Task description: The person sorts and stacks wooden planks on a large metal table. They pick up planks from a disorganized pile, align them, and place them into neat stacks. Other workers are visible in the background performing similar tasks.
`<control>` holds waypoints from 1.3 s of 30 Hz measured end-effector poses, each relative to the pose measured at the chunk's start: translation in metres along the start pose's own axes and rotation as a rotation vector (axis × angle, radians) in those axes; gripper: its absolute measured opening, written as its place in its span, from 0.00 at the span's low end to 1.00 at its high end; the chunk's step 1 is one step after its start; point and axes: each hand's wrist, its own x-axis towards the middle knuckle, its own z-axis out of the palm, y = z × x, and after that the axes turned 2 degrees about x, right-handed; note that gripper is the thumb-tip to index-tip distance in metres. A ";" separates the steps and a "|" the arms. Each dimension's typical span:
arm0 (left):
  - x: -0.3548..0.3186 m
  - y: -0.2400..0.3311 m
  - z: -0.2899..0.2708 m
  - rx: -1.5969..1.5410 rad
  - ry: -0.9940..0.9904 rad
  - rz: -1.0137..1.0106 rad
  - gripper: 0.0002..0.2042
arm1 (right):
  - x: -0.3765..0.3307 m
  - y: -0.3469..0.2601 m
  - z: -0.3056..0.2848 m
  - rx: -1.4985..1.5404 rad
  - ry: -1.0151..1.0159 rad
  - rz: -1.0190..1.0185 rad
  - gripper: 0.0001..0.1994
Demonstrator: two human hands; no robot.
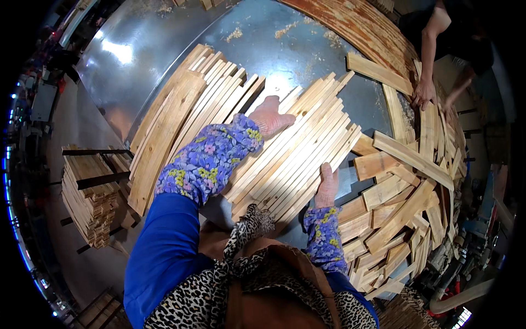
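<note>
My left hand (269, 116), in a pink knitted glove with a floral sleeve cover, lies flat on top of a row of pale wooden slats (298, 148) set side by side on a round metal table (164, 49). My right hand (327, 186), gloved the same way, presses against the right edge of that row near its near end. Neither hand wraps around a slat. A second row of slats (189, 115) lies to the left of the first.
A loose heap of short wooden boards (400, 203) fills the right side of the table. Another person's hands (424, 93) rest on boards at the far right. A stack of slats (90, 194) sits on a rack at left, below the table.
</note>
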 end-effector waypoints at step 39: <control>-0.299 -0.262 -0.090 0.902 0.204 0.701 0.32 | -0.219 0.057 -0.002 -0.784 -0.117 -0.116 0.26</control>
